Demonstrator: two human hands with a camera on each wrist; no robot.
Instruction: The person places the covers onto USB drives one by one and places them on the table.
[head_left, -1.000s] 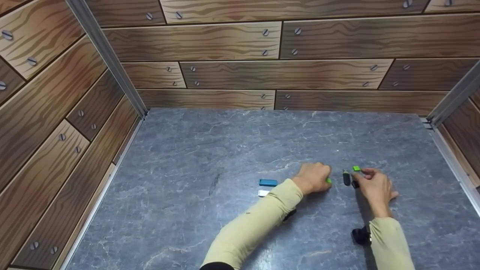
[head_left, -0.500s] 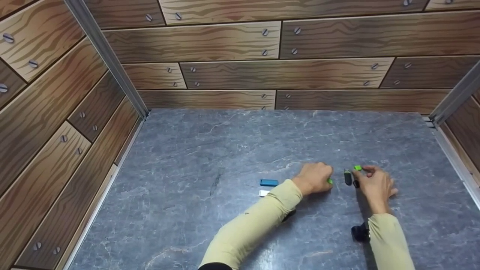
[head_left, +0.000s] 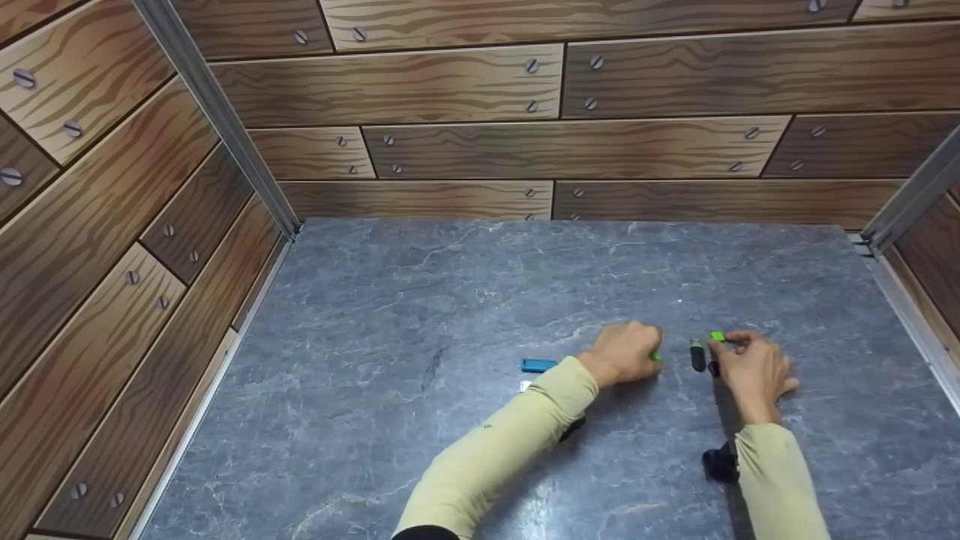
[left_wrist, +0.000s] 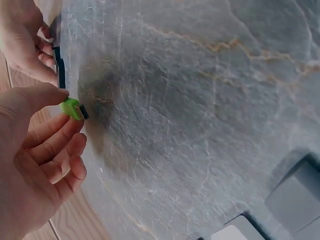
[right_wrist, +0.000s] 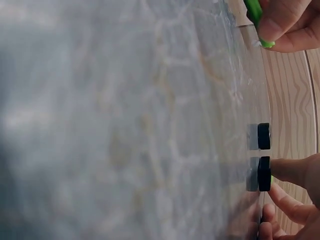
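In the head view my left hand (head_left: 624, 352) is right of the middle of the table. Its thumb and fingers pinch a bright green USB stick (left_wrist: 71, 108), whose connector end sticks out in the left wrist view. My right hand (head_left: 752, 371) is further right, thumb and forefinger pinching a black and green USB stick (head_left: 717, 337) low at the tabletop; the thumb covers its middle. Just left of that hand lies another black and green USB stick (head_left: 697, 355). Both black ends stand side by side in the right wrist view, the nearer black end (right_wrist: 264, 174) between the right fingertips.
A blue USB stick (head_left: 538, 365) lies left of my left hand. Close by, a white stick (head_left: 526, 386) is partly hidden by the left sleeve (head_left: 495, 450). Wood-patterned walls (head_left: 457, 150) enclose the grey marbled table (head_left: 390, 300) at the back and sides.
My left hand has drawn slightly left and turned a little, still pinching the green stick. The right thumb has closed in on the black and green stick. The sticks on the table stay put.
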